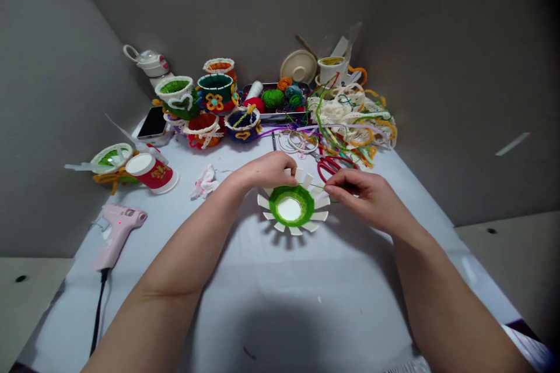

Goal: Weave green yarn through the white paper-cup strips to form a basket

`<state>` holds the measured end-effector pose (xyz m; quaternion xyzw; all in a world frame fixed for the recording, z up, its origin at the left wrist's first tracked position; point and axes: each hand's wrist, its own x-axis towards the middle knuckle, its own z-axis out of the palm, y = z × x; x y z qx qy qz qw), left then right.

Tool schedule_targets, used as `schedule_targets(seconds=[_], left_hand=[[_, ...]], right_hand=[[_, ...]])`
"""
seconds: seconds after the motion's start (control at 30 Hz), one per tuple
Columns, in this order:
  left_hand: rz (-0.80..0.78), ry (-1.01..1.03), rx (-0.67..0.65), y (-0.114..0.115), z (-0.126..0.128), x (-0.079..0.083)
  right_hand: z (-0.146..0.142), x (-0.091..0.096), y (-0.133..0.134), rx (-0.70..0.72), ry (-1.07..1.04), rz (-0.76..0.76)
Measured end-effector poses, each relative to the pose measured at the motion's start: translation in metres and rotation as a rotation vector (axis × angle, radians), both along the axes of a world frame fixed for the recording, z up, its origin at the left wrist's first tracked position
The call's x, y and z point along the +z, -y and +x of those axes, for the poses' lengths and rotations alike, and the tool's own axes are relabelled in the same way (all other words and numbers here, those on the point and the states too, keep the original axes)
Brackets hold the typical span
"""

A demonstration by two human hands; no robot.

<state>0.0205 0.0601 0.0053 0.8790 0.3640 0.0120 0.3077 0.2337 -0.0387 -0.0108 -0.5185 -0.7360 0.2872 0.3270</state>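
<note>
In the head view, a paper cup (289, 208) with its wall cut into white strips that splay outward stands at the middle of the table. Green yarn (308, 204) is woven in a ring around its white bottom. My left hand (273, 169) is closed on the strips at the cup's far side; its fingertips are partly hidden. To the right of the cup, my right hand (367, 195) pinches a thin dark green strand of yarn (317, 186) between thumb and forefinger. That strand runs taut to the cup's far edge. Red-handled scissors (326, 168) lie just behind my right hand.
A pink glue gun (118, 233) and a red-and-white paper cup (155, 173) lie at left. Decorated yarn baskets (215, 94) stand at the back, beside a tray (284, 115) of yarn balls. Lace and cords (354, 116) are heaped at back right. A crumpled tissue (204, 182) lies left of centre.
</note>
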Motion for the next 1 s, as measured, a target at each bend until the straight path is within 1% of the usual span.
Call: schedule_targets(seconds=[0.07,0.17,0.23,0.3,0.37,0.53,0.6,0.83,1.0], left_hand=[[0.000,-0.012,0.009,-0.001,-0.002,0.000],[0.004,-0.032,0.021,-0.003,-0.005,0.001],[-0.009,-0.043,0.007,-0.003,-0.007,0.002],[-0.025,-0.055,-0.021,-0.004,-0.009,0.002],[-0.039,-0.047,-0.040,-0.003,-0.009,0.003],[-0.094,0.115,-0.106,0.001,-0.005,0.007],[-0.112,0.139,-0.120,0.003,-0.002,0.006],[-0.057,0.092,-0.099,0.003,0.002,-0.001],[-0.002,0.067,-0.060,0.003,0.003,-0.001]], right_hand=[[0.004,-0.001,-0.002,-0.009,0.018,-0.013],[0.008,-0.008,-0.006,0.033,0.060,-0.099],[0.009,-0.014,-0.009,0.068,0.117,-0.159],[0.007,-0.019,-0.011,0.082,0.168,-0.180],[0.003,-0.022,-0.013,0.075,0.178,-0.168],[-0.010,-0.025,-0.013,0.043,0.109,-0.151],[-0.012,-0.027,-0.013,0.028,0.076,-0.157],[-0.018,-0.034,-0.011,0.009,0.041,-0.131],[-0.018,-0.032,-0.012,0.004,0.056,-0.116]])
